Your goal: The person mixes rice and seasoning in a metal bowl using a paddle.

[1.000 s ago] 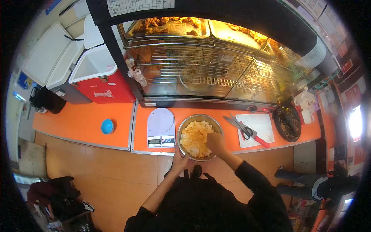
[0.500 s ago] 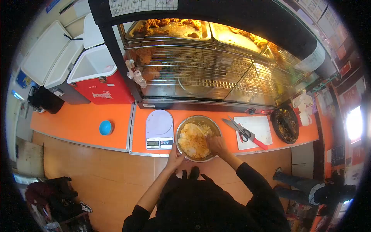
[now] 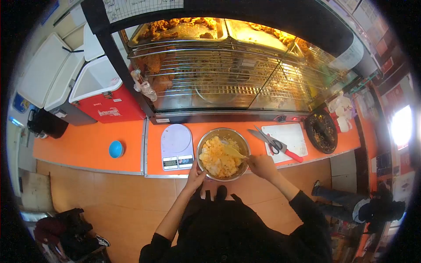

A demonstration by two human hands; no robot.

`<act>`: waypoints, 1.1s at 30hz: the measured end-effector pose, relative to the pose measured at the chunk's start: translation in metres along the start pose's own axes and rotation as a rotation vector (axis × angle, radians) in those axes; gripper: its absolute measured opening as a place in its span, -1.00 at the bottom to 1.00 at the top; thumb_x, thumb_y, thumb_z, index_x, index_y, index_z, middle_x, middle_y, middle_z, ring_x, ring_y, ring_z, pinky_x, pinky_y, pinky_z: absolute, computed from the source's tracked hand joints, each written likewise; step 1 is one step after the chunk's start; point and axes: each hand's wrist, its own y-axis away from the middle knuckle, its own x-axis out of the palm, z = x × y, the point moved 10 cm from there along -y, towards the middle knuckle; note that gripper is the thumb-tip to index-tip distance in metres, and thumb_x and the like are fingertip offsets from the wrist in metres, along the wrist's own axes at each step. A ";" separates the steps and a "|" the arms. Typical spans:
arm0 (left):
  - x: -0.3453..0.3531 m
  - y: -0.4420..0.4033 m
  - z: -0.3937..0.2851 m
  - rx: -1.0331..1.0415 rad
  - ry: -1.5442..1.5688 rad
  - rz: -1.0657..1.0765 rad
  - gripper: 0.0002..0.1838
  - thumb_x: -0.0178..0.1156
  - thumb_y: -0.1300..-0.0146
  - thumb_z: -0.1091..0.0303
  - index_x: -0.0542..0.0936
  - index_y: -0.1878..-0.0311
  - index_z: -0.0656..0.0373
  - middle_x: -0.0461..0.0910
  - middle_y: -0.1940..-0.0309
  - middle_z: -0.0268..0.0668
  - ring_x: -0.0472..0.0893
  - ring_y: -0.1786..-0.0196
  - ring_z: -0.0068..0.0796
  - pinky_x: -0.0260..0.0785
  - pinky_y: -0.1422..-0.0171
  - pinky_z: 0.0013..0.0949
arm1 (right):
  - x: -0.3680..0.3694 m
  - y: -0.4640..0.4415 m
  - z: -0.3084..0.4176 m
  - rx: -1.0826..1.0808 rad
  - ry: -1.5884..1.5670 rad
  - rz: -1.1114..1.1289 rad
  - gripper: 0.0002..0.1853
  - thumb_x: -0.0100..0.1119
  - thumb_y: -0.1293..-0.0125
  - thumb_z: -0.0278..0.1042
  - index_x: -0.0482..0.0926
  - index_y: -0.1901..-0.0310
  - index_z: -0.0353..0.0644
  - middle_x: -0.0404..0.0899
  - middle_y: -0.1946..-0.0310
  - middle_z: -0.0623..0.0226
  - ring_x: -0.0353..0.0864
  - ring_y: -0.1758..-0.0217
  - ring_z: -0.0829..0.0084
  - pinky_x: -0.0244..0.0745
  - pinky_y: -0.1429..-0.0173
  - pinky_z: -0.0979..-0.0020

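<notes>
A metal mixing bowl (image 3: 231, 178) at the counter's front edge holds rice (image 3: 214, 157), white in places and orange in others. My left hand (image 3: 196, 177) is closed on the bowl's left rim. Over the right rim, my right hand (image 3: 262, 167) grips the handle of a pale, flat-bladed spatula (image 3: 233, 151). Its blade lies across the rice, and my fingers hide most of the handle. Left of the bowl stands a kitchen scale (image 3: 176, 139). To the right, scissors (image 3: 272, 142) and a red-handled knife (image 3: 287, 151) lie partly over a white cutting board (image 3: 295, 136).
Behind the bowl rises a glass food warmer (image 3: 210, 87) with fried pieces on trays. A blue cup (image 3: 116, 149) and a red cooler (image 3: 115, 94) are on the left. A dark round dish (image 3: 321, 132) sits right. A person (image 3: 351, 204) is at far right.
My right hand has drawn back to the right and out of the bowl, so the spatula's blade now shows. The rice is shifted about. My left hand stays at the rim.
</notes>
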 end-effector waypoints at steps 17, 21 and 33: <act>0.003 0.004 -0.005 -0.005 -0.015 -0.089 -0.30 -0.02 -0.21 0.65 -0.05 -0.38 0.13 0.41 -0.06 -0.15 0.58 0.32 -0.52 0.57 0.36 -0.46 | 0.042 -0.064 0.020 0.114 0.079 0.119 -0.81 0.06 -0.02 -0.29 0.63 0.47 -0.17 0.63 0.47 0.07 0.66 0.39 0.18 0.53 0.38 0.22; 0.002 -0.001 -0.008 0.060 -0.071 -0.105 -0.32 0.01 -0.17 0.63 0.00 -0.34 0.18 0.41 -0.05 -0.12 0.57 0.37 -0.53 0.56 0.37 -0.47 | 0.082 -0.053 0.032 0.214 0.208 0.150 -0.82 0.10 -0.07 -0.28 0.65 0.45 -0.16 0.64 0.43 0.13 0.67 0.38 0.19 0.54 0.37 0.22; -0.007 -0.022 -0.023 -0.075 -0.204 0.002 -0.27 0.07 -0.10 0.61 0.03 -0.34 0.13 0.48 0.07 -0.12 0.61 0.36 -0.44 0.56 0.51 -0.43 | 0.032 -0.079 -0.006 0.113 0.372 0.032 -0.72 0.04 -0.17 -0.18 0.62 0.37 -0.22 0.59 0.51 0.19 0.62 0.45 0.17 0.49 0.41 0.19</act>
